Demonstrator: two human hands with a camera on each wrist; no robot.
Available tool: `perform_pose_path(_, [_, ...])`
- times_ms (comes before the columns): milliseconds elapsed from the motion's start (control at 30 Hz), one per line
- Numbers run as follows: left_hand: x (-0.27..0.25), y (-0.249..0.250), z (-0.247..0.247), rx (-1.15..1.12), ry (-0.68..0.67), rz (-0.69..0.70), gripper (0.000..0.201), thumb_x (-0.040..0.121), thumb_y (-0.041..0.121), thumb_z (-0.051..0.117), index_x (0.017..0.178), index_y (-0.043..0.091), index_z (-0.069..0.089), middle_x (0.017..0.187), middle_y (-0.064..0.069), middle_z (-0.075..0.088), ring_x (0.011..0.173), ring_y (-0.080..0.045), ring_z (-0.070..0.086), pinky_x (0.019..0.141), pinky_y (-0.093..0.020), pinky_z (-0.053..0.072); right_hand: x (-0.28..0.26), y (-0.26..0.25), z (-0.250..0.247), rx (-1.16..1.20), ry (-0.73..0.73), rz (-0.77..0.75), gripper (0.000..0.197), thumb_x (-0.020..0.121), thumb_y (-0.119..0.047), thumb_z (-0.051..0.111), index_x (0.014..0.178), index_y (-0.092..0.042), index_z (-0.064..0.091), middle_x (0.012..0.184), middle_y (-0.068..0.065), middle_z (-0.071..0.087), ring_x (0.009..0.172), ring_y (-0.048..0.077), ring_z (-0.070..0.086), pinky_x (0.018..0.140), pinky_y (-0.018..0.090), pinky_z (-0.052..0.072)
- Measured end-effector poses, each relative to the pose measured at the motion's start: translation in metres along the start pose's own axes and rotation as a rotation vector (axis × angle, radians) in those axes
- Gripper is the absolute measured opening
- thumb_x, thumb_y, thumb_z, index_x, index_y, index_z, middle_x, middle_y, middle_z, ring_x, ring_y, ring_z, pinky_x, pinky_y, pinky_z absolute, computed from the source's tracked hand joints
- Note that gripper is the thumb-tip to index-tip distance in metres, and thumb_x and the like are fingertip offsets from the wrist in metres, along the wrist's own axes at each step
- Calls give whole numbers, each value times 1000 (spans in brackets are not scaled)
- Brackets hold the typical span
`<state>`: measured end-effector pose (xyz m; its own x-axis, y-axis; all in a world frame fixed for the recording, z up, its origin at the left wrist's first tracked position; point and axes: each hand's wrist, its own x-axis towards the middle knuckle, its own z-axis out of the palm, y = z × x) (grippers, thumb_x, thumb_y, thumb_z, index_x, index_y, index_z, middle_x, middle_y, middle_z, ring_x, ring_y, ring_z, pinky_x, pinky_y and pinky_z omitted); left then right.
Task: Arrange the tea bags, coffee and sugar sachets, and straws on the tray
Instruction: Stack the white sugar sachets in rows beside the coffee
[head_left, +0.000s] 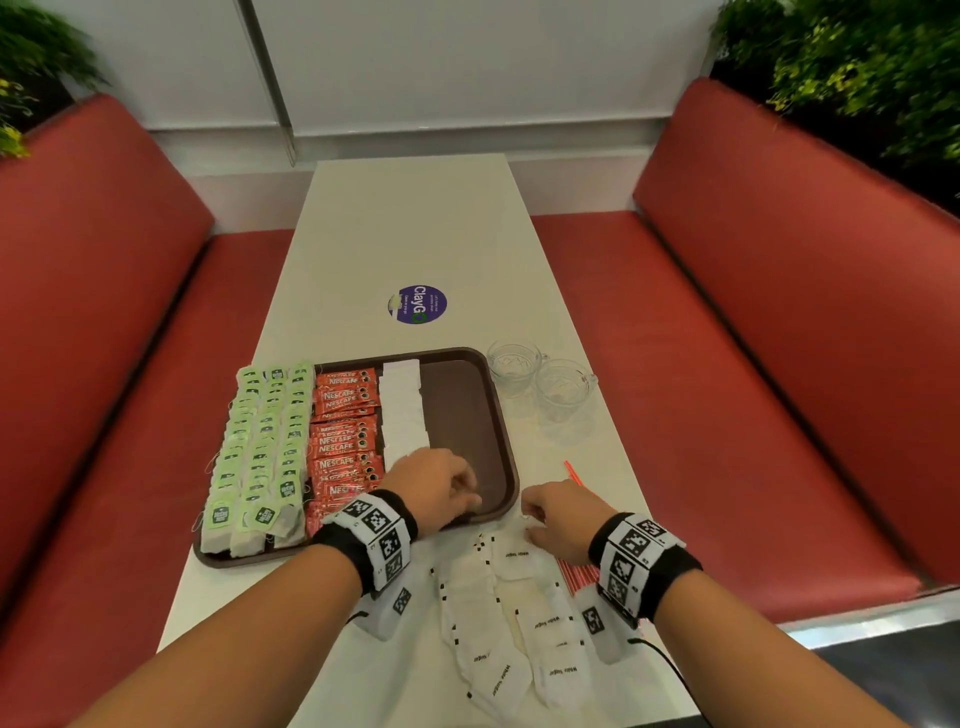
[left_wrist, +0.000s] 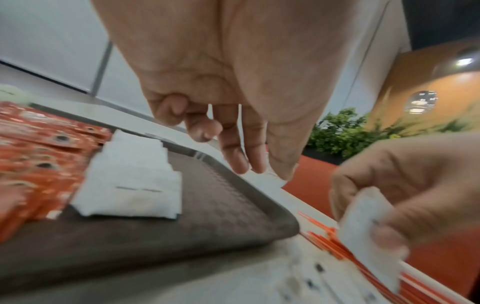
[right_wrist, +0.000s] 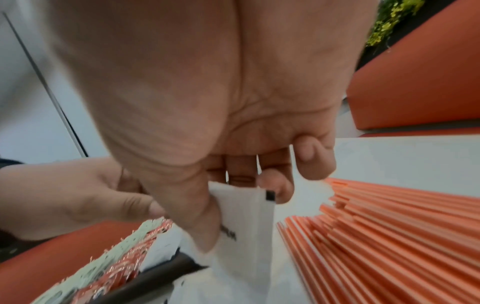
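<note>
The brown tray (head_left: 459, 410) carries green tea bags (head_left: 260, 447) in columns, red coffee sachets (head_left: 343, 441) and a row of white sugar sachets (head_left: 402, 410). My left hand (head_left: 467, 493) hovers over the tray's near right corner, fingers relaxed and pointing down, holding nothing (left_wrist: 259, 168). Just off that corner, my right hand (head_left: 530, 519) pinches one white sugar sachet (right_wrist: 244, 207) between thumb and fingers; the same sachet (left_wrist: 369, 232) shows in the left wrist view. Loose sugar sachets (head_left: 498, 613) lie on the table below both hands. Orange straws (right_wrist: 389, 236) lie partly under my right wrist.
Two glass cups (head_left: 540, 376) stand right of the tray's far corner. A single orange straw (head_left: 574, 473) lies near the table's right edge. A round purple sticker (head_left: 417, 304) marks the table's middle. Red bench seats (head_left: 727, 415) flank the narrow table.
</note>
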<state>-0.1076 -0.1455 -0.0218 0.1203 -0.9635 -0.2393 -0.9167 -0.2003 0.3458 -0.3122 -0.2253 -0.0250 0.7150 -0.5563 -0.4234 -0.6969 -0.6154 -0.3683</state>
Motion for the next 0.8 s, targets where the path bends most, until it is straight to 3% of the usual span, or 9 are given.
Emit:
perform_pose_path(167, [-1,35,21,103,-140,163,32,86,48,69,113,32,67,109,9,64,104,-16,56,91,-36,48,-15,13,-10,101,94,63,13,93,-16,59,105,-19,55,97,1,61,87,21,57,70,27,39])
perform_pose_path(300, [4,54,40,216,-210,218,46,84,47,72,124,28,62,117,3,63,109,-20,57,96,-40,47,-23,20,-11,178,128,106,30,91,-15,65,119,-22,58,116,1,60,108,20,58,84,23,41])
perform_pose_path(467, [12,64,52,324,-263,206,44,87,35,71,127,24,58,116,-4,64,109,-27,59,93,-42,49,-23,26,-8,196,162,145,23,87,-18,72,109,-22,63,105,-4,58,95,12,53,77,19,38])
perform_pose_path(533, [13,65,53,337,-289,203,40,90,32,68,126,21,57,113,-7,65,107,-29,61,91,-43,51,-22,26,-7,228,153,172,30,89,-19,71,118,-21,62,114,-1,60,103,15,56,83,20,41])
perform_pose_path(600, [11,64,50,304,-293,215,35,93,30,63,127,19,57,113,-9,65,105,-30,61,90,-44,52,-22,23,-6,255,127,198,41,94,-19,67,134,-19,57,130,3,60,120,20,56,96,23,42])
perform_pose_path(667, [6,61,39,209,-260,219,30,96,30,58,124,20,58,113,-7,64,104,-28,61,89,-42,52,-24,18,-8,262,119,206,40,99,-21,58,139,-14,53,138,8,57,128,24,53,103,27,40])
perform_pose_path(733, [-1,55,24,67,-173,198,16,95,31,56,109,25,59,104,1,63,96,-22,60,82,-36,50,-24,15,-9,266,144,176,23,101,-20,52,123,-14,58,122,9,63,112,25,60,92,28,47])
perform_pose_path(800, [-9,44,10,-86,-75,151,4,92,31,58,95,28,56,92,7,64,86,-17,61,74,-31,50,-24,9,-9,339,173,143,5,101,-14,47,102,-15,51,103,5,63,85,19,65,68,23,52])
